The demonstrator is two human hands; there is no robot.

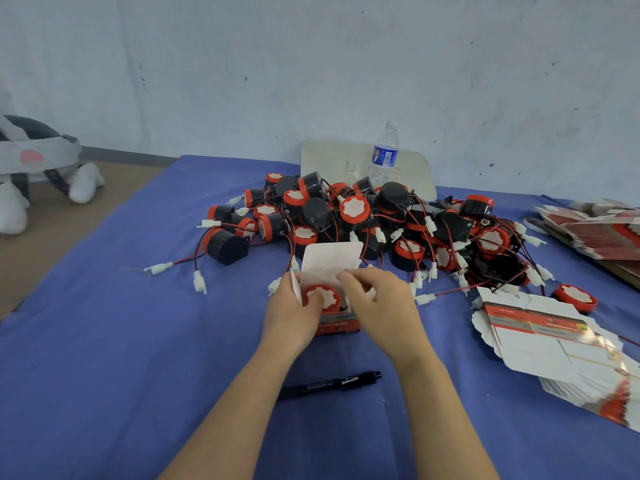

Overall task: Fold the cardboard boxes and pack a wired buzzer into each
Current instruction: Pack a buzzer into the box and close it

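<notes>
Left hand [294, 311] clasped round the open box [337, 323], thumb on the buzzer [323, 297]; right hand [379, 301] pinching its flap [330, 259].

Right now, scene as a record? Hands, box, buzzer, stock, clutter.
left hand: holds box, thumb on buzzer
right hand: fingers curled at box's open top; grip unclear
box: upright, top flap raised, buzzer inside
pile: loose wired buzzers, behind box
flat boxes: unfolded stack, to the right
pen: lying on cloth, between the forearms
bottle: upright, behind pile
</notes>
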